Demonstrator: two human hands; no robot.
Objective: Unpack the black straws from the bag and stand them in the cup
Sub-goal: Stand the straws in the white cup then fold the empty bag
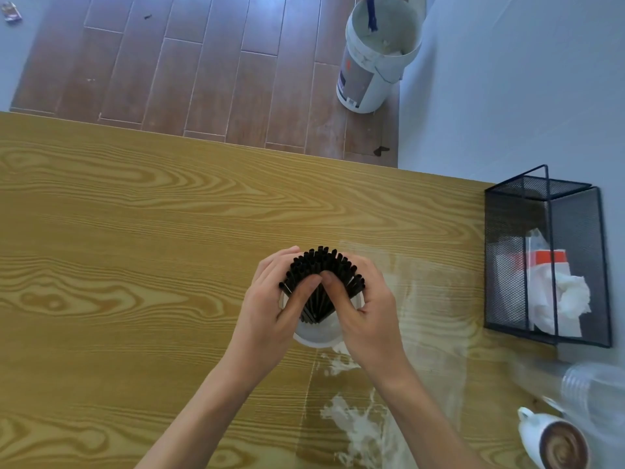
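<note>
While both hands, left hand (270, 309) and right hand (365, 309), grip the straws (321, 265), their near-upright long axis enters the cup (316, 336) at 6 o'clock.

**No legible text in view**

Nothing can be read here. The white plastic bucket (372, 59) on the floor carries a label on its side with an orange mark and a small barcode-like patch near the base, but the print is too small and blurred to make out. The white-and-orange packaging (544, 265) inside the black mesh bin (575, 231) shows a coloured band only, with no letters that can be told. A small packet (12, 12) lying at the far left edge of the floor has dark printing, also unreadable.
</note>
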